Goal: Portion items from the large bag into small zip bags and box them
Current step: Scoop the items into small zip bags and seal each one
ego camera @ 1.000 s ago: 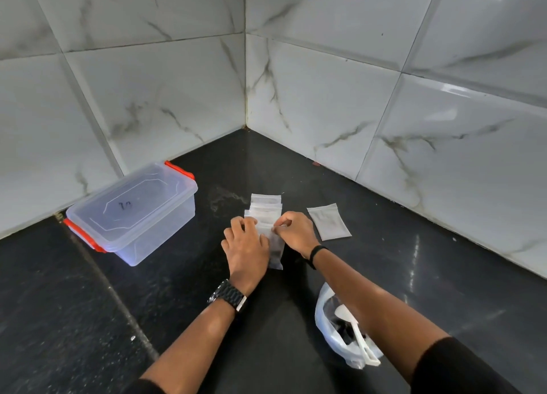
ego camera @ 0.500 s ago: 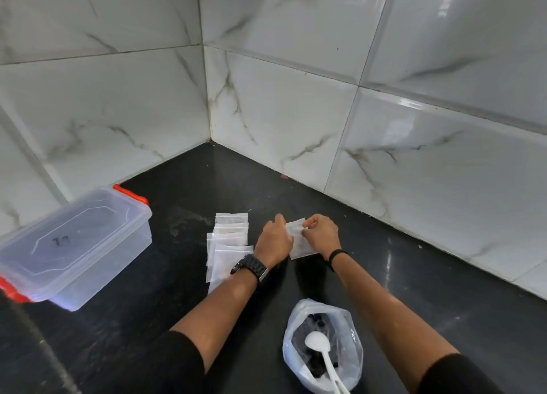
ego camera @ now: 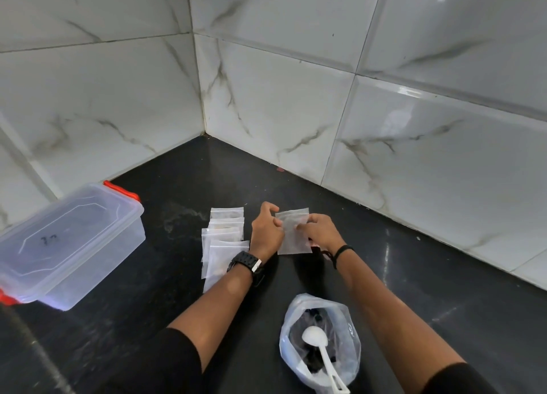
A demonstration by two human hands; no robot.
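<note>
My left hand (ego camera: 266,232) and my right hand (ego camera: 319,233) pinch the upper edges of one small clear zip bag (ego camera: 293,236), held just above the black counter. To its left lies a row of several flat small zip bags (ego camera: 223,239), overlapping. Nearer to me, between my forearms, sits the large clear bag (ego camera: 321,343), open at the top, with dark items inside and a white plastic spoon (ego camera: 318,343) standing in it. A clear plastic box (ego camera: 68,245) with red clips and its lid on stands at the left.
White marble-look tiled walls (ego camera: 296,103) meet in a corner behind the work spot. The black stone counter (ego camera: 414,290) runs along both walls, with bare surface to the right of my right arm.
Both hands moved from the row of flat bags to the single bag on the right and lifted it. The view swung right, so the box now sits further left.
</note>
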